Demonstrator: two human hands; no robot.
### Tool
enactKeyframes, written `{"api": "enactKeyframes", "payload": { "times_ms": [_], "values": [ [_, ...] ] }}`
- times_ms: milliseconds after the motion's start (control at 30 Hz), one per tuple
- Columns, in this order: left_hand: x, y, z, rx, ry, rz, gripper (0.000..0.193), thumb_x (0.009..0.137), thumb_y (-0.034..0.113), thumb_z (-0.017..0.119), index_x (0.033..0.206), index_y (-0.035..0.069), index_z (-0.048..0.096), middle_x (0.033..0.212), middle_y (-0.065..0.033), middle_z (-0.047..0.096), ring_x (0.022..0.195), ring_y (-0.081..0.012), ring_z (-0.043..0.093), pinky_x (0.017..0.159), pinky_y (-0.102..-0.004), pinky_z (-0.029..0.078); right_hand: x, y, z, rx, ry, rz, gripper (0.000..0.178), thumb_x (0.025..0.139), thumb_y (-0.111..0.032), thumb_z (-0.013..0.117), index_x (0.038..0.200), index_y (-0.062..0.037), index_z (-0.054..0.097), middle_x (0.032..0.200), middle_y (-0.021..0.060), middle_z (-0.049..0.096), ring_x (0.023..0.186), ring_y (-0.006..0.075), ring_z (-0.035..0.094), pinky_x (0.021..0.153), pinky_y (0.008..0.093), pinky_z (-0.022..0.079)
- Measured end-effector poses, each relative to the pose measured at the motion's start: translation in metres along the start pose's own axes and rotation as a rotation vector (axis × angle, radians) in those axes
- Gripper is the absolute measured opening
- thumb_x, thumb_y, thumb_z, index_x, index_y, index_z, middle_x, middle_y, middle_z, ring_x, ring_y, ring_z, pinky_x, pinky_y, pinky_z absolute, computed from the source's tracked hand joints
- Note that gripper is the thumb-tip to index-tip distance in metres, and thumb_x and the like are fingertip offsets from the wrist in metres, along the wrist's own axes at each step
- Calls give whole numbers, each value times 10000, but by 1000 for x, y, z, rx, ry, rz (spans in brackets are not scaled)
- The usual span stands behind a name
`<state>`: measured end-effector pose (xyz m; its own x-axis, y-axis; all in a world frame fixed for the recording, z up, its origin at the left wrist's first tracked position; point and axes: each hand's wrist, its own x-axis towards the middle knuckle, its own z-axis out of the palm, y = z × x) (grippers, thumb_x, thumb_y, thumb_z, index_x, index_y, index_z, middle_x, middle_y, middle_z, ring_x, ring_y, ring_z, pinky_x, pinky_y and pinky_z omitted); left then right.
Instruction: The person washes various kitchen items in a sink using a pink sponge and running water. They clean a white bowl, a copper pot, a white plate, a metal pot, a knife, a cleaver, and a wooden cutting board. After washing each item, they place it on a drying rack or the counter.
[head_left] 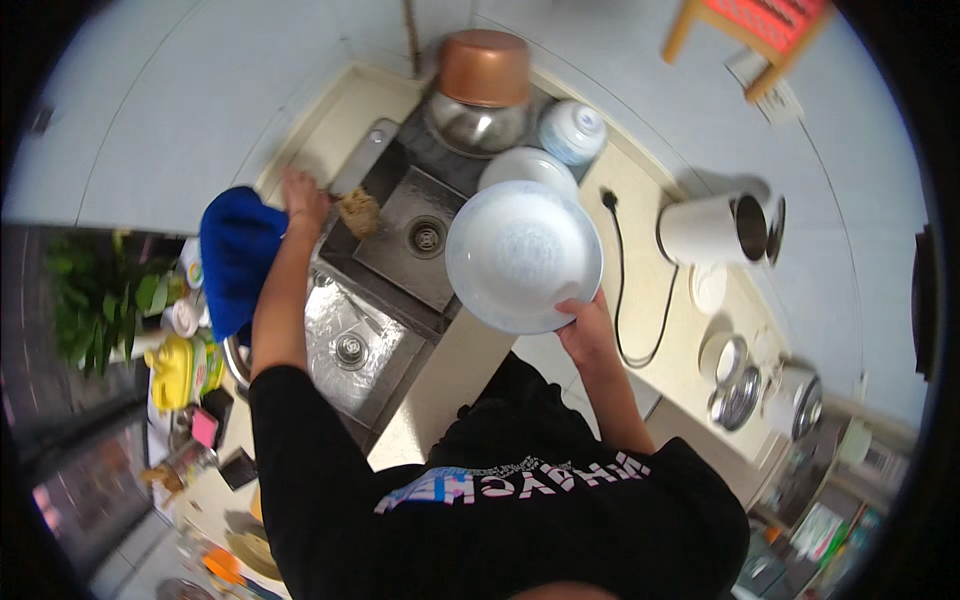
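Observation:
My right hand [588, 335] grips the near right rim of a large white plate [525, 255] with a pale blue pattern, thumb on its upper face. The plate is held over the right edge of the sink and hides part of what lies below. My left hand [303, 195], slightly blurred, is closed at the far left edge of the sink. A tan, shaggy scrubber [359, 213] sticks out from it over the right basin [400, 255]. The left basin [375, 375] has a wet, shiny floor. Beside my left forearm hangs a blue cloth [238, 255].
Behind the sink stand a copper-coloured pot [485, 68] on a steel bowl [478, 125], stacked patterned bowls [573, 132] and another white dish [528, 168]. A black cord [621, 300] and a white canister [705, 232] occupy the right counter. Yellow bottles [175, 370] stand left.

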<state>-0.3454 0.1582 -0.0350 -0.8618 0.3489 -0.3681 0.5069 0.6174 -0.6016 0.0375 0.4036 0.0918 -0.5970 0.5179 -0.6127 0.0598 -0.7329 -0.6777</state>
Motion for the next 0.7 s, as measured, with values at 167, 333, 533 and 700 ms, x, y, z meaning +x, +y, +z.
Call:
{"api": "enactKeyframes", "payload": {
  "times_ms": [167, 333, 533, 700],
  "values": [
    [-26, 7, -5, 99, 92, -43, 599, 894, 464, 435, 1345, 69, 429, 1404, -101, 396, 1346, -295, 263, 1108, -506, 140, 15, -24, -35, 70, 66, -213, 698, 706, 154, 413, 1355, -78, 297, 1294, 151, 422, 1186, 319, 454, 967, 466, 433],
    [-124, 103, -157, -2056, -335, 181, 834, 871, 651, 384, 1464, 96, 197, 1427, -137, 378, 1320, -357, 320, 1060, -499, 247, 70, -34, -72, -617, 217, -927, 527, 723, 164, 426, 1205, -41, 486, 1240, 122, 493, 1150, 258, 497, 986, 363, 381],
    [-123, 160, -205, -2991, -524, 406, 597, 919, 330, 479, 1431, 152, 229, 1345, -128, 433, 1238, -309, 425, 999, -537, 351, 131, -53, -44, -1228, -397, -1593, 384, 723, 18, 576, 1084, -110, 603, 1103, 25, 616, 1092, 207, 555, 1043, 488, 307],
    [-103, 204, -146, -3017, -536, 67, 651, 832, 49, 554, 1411, 122, 265, 1310, -140, 452, 1204, -301, 457, 990, -482, 398, 154, -35, -54, -1491, -515, -1712, 297, 759, -111, 591, 1043, -190, 632, 1136, -19, 607, 1116, 171, 542, 1037, 488, 308]
  ]
}}
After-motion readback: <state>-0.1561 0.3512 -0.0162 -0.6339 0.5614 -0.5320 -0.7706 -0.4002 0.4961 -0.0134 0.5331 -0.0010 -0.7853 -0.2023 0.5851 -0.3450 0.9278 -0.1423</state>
